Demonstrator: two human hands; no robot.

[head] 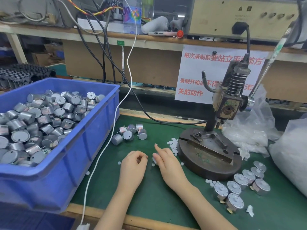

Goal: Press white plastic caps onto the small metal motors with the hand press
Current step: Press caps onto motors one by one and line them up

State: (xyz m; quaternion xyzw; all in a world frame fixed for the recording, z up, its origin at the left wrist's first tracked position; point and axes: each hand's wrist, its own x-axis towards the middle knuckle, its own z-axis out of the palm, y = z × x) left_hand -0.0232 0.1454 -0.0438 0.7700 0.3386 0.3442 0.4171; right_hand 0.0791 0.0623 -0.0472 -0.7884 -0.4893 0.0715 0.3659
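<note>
**Cap-pressing station, early in the batch.** Your left hand (132,165) rests on the green mat (149,205) with its fingers curled and the thumb tip against the forefinger tip, as for a pinch. Whether a cap sits between them is too small to tell. Your right hand (167,163), just beside it, holds a pale round motor (155,159) under the thumb and curled fingers, with the forefinger pointing straight out. Both hands lie in front of the hand press (227,105) and apart from it. The fixture on its round base (199,165) carries no part, so you appear to be seating a cap by hand before pressing.

**Done:** a group of finished motors (240,186) stands face-up to the right of the base, each with a pale hub at its centre and so presumably capped.

**Left:** a small cluster of bare motors (129,133) lies on the mat, and a blue bin (93,143) is heaped with many more, so most of the work seems to lie ahead. Loose white caps (172,145) lie against the base's left edge.

**Surroundings:** clear plastic bags (249,130) crowd the right side of the press, below its lever (267,67). A white cable (110,135) runs down the mat between the bin and your left hand, and a reach toward the bin could snag it.
</note>
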